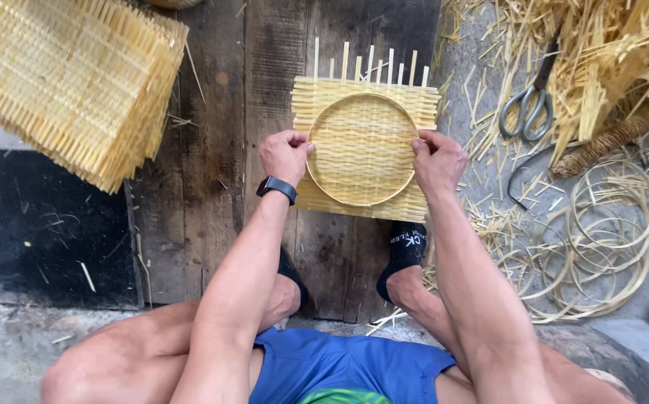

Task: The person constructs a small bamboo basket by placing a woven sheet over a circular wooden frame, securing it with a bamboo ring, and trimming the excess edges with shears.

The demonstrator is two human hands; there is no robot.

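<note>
- Bamboo strips make up the square woven mat [365, 196] that lies flat on the dark plank floor [212, 150], just ahead of the person's feet.
- On the mat sits a round bamboo hoop [362, 99], touching the weave all round.
- At the hoop's nine o'clock, the left hand [285, 155] has its fingers [300, 139] curled and pinching the rim; a black wristband [276, 188] circles that wrist.
- At three o'clock, the right hand [438, 160] grips the rim too, fingers [425, 141] bent tight against it.
- Loose strip ends stick out of the mat at twelve o'clock.
- Well apart at ten o'clock lies a stack of woven mats [77, 82].
- At two o'clock, scissors [528, 105] rest among bamboo offcuts [609, 52]; spare hoops [601, 239] lie piled at four o'clock.
</note>
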